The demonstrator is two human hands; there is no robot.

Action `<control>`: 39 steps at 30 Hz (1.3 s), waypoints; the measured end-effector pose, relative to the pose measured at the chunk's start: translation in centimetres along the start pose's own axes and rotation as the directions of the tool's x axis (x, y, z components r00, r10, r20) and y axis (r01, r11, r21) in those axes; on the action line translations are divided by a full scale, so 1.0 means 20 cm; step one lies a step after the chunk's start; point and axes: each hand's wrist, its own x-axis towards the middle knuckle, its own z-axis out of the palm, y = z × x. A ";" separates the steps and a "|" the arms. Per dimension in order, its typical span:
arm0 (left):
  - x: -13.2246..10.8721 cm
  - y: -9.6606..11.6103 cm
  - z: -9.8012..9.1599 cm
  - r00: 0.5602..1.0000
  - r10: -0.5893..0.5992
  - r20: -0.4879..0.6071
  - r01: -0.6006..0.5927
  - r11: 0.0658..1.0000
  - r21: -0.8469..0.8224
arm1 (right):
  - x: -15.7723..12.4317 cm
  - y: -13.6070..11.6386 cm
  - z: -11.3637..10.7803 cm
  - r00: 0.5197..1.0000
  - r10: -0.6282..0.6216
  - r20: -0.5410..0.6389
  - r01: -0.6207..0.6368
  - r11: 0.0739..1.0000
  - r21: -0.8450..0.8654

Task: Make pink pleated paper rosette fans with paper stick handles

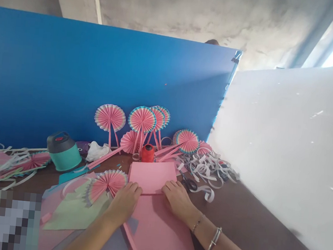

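Observation:
A pink paper sheet (153,176) lies in front of me on a larger stack of pink paper (159,230). My left hand (126,199) grips its near left corner, and my right hand (175,196) has hold of its right edge. Thumbs are mostly hidden, but the fingers of both hands bend over the sheet. Close to my left hand rests a pleated pink paper fan (107,184), its long pink handle strip passing under my left wrist. A pair of scissors with dark handles (189,182) lies just past my right hand.
Several finished pink fans (142,119) lean against the blue board (101,67). A red round container (147,153), a teal bottle-like item with a dark top (63,152), and white paper (97,151) stand behind. Curled paper strips (206,166) pile up at right. A white panel (287,152) borders the table.

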 end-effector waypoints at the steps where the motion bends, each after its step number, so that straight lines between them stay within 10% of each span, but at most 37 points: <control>1: 0.00 0.00 0.01 1.000 0.000 -0.013 -0.001 1.000 -0.003 | 0.00 0.00 0.00 1.000 0.011 -0.006 -0.011 1.000 0.022; 23: -0.03 -0.13 -0.07 0.995 -0.080 -0.065 0.054 0.941 -0.333 | -0.04 0.15 -0.01 0.973 -0.055 -0.225 0.103 0.972 0.210; 39: -0.03 -0.15 -0.03 0.992 -0.027 -0.123 0.003 0.981 -0.195 | -0.05 0.17 0.03 0.980 -0.026 -0.196 0.060 0.984 0.166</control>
